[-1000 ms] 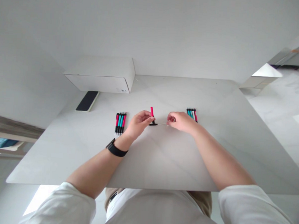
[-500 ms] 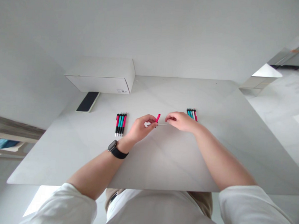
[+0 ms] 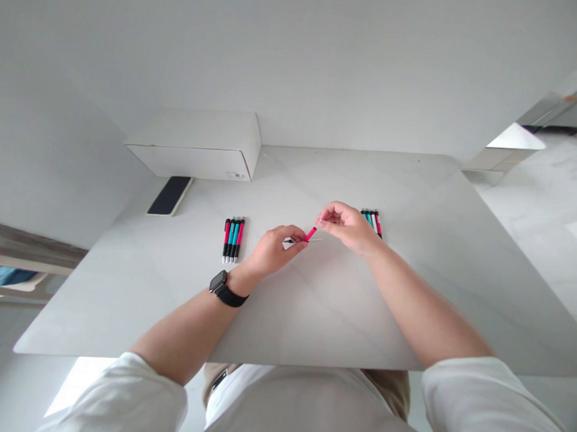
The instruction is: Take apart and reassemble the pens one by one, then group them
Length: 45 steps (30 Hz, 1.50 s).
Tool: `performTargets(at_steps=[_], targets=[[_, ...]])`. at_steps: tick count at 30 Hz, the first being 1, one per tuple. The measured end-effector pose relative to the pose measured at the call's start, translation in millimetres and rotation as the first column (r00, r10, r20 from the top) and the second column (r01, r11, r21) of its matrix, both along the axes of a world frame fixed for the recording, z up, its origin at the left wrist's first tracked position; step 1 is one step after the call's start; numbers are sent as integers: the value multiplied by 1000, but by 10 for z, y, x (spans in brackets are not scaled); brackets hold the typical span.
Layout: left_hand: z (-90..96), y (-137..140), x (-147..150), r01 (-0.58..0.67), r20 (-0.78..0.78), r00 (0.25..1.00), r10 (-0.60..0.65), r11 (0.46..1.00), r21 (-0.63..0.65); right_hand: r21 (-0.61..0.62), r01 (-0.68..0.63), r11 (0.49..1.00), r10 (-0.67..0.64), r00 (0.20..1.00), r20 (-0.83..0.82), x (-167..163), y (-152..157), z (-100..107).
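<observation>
My left hand (image 3: 273,249) is closed on a pink pen barrel (image 3: 311,234), which tilts up and to the right from the fingertips. A thin pale rod, looking like a pen refill (image 3: 315,240), sticks out rightward just below the barrel, by the same fingers. The fingers of my right hand (image 3: 350,229) are pinched together just off the barrel's upper end; a tiny pale thing may be between the tips, too small to name. Behind that hand lies a row of pens (image 3: 371,219) in teal, white and pink, partly covered by it.
Left of my left hand, several pink and teal pens (image 3: 234,240) lie side by side. A black-screened phone (image 3: 170,195) lies farther back on the white table (image 3: 312,320), in front of a long white box (image 3: 194,163) by the wall.
My right hand has risen slightly and come to the barrel's upper end, fingers pinched. The barrel in my left hand has tipped farther to the right.
</observation>
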State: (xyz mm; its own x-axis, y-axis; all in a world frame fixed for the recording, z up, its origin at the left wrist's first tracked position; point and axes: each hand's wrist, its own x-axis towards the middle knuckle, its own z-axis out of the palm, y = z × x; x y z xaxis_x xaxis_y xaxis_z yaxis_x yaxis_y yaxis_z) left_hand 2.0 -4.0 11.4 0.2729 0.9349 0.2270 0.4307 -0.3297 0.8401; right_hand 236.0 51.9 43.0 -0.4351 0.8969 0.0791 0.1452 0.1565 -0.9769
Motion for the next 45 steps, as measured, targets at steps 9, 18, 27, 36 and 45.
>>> performTargets(at_steps=[9, 18, 27, 36, 45], targets=[[4, 7, 4, -3, 24, 1000, 4, 1000, -19, -22, -72, 997, 72, 997, -7, -43, -39, -35], [6, -4, 1, -13, 36, 999, 13, 1000, -6, -12, -123, 992, 123, 992, 24, -107, -78, -89], [-63, 75, -44, -158, 155, 975, 157, 987, -9, 99, 130, 987, -130, 991, -1, 11, 43, -111], [-185, 111, -109, -105, -132, 984, 122, 986, 133, 235, 305, 923, -320, 947, 26, 98, 166, -228], [-317, 109, -163, -71, -481, 864, 149, 982, 177, 84, 320, 944, -316, 947, -56, 158, 334, -419]])
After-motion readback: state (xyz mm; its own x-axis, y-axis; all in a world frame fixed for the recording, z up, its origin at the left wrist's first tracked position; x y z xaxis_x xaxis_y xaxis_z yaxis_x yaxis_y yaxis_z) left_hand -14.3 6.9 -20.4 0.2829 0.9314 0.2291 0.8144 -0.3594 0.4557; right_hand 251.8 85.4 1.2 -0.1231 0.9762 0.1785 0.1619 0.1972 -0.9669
